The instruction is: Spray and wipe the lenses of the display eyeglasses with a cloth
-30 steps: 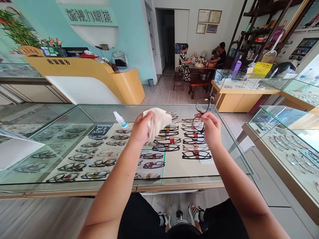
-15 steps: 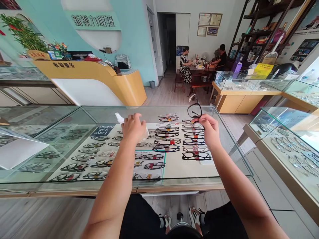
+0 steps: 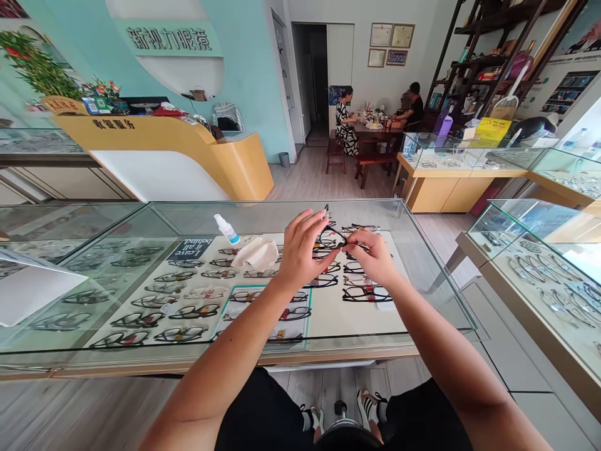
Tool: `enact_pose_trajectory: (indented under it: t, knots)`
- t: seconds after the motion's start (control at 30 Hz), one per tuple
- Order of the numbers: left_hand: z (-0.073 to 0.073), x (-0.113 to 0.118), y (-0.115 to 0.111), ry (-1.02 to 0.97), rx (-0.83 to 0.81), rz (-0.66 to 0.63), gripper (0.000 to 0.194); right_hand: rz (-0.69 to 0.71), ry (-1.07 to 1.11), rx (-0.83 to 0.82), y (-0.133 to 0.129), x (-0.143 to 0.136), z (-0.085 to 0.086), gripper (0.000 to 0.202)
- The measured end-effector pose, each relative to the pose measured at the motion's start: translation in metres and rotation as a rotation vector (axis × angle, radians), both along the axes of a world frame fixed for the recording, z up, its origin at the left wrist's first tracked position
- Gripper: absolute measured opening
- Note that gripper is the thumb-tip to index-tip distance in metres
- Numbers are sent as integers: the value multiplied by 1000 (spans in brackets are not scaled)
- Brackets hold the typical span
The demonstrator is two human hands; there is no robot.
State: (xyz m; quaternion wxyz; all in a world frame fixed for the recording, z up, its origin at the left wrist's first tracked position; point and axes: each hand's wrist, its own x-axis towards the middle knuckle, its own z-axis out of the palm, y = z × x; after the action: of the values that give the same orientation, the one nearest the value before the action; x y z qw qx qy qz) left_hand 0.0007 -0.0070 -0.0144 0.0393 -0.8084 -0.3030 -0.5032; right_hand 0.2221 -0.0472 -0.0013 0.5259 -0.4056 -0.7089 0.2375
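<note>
Above the glass counter my right hand (image 3: 373, 255) pinches a pair of black-framed eyeglasses (image 3: 334, 233) between thumb and fingers. My left hand (image 3: 303, 247) is at the other side of the same pair, its thumb below the frame and its fingers above, near the upturned temple. The left fingertips partly hide the frame. On the glass to the left lie a crumpled pale cloth (image 3: 257, 253) and a white spray bottle (image 3: 227, 228) with a blue label, both apart from my hands.
Under the glass of the display counter (image 3: 352, 322) lie rows of eyeglasses. A white box-like object (image 3: 37, 285) stands at the left. Another glass case (image 3: 539, 263) is on the right. Two people sit at a table (image 3: 375, 128) in the back.
My left hand has left the cloth and bottle area and moved right to the eyeglasses. My right hand has brought the eyeglasses left and lower, toward it.
</note>
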Motion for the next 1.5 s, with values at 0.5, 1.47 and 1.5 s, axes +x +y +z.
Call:
enact_pose_trajectory:
  t: [0.5,1.47,1.5]
  knots:
    - [-4,-6,6,-115,280,156,75,-147,-93,181,-6,6,-8,39]
    - [129,38,-1,-489,362,68,76,-594,-381,467,-47,29,141,71]
    - [129,38,-2,-480,361,70,76,-598,-381,460,-47,30,141,70]
